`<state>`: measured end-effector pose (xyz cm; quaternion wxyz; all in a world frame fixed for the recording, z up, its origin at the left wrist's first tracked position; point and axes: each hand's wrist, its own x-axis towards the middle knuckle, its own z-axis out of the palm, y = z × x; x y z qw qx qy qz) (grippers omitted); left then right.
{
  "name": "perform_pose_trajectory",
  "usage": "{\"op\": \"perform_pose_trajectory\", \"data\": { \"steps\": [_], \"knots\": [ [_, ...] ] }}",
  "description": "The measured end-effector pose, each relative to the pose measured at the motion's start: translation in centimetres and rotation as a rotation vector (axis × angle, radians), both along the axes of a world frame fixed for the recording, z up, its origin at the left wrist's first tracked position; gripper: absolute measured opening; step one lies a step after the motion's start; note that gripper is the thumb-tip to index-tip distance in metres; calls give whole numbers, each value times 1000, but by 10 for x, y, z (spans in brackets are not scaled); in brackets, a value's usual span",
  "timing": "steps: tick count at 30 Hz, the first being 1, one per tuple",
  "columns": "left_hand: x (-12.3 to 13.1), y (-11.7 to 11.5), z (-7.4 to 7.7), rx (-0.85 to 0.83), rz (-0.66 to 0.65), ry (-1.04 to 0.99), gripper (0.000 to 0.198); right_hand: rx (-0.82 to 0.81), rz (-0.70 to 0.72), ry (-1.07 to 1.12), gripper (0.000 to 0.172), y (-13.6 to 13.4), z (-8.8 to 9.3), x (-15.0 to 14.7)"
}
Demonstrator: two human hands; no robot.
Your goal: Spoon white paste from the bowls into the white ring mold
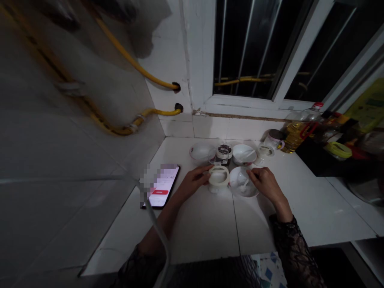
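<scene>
My left hand (pixel 194 183) is closed against the left side of a small clear jar (pixel 218 185) with a cream-coloured rim, its clear lid flipped up at the back. Right beside the jar stands a white bowl (pixel 237 191) holding a white spoon (pixel 245 185). Over the bowl's right rim, the fingers of my right hand (pixel 265 183) are pinched around the end of the spoon's handle. The spoon's head rests low in the bowl, with a little white matter near it. What the jar contains is hard to make out in the dim light.
Behind are another bowl (pixel 200 151), a dark-filled jar (pixel 224 151), a bowl with a spoon (pixel 240 154) and a lidded jar (pixel 264 153). A lit phone (pixel 163 188) lies left. An oil bottle (pixel 295 134) stands right. A grey cable (pixel 157 230) crosses the foreground.
</scene>
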<state>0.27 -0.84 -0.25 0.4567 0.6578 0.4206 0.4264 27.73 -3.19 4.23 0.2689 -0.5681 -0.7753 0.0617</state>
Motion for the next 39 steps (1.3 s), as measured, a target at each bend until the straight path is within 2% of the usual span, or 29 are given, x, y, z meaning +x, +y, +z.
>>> {"op": "perform_pose_trajectory", "data": {
  "steps": [11, 22, 31, 35, 39],
  "knots": [
    [2, 0, 0, -16, -9, -60, 49, -174, -114, 422, 52, 7, -9, 14],
    [2, -1, 2, -38, -9, -88, 47, -147, -215, 516, 56, 11, -11, 15],
    [2, -3, 5, -23, -8, -70, 43, -197, -248, 694, 56, 15, -12, 14],
    [2, -1, 1, -27, -12, -93, 45, -73, -267, 743, 54, 11, -4, 0],
    [3, 0, -2, -42, -14, -112, 46, 225, -230, 629, 46, 0, 4, -29]
  ]
}}
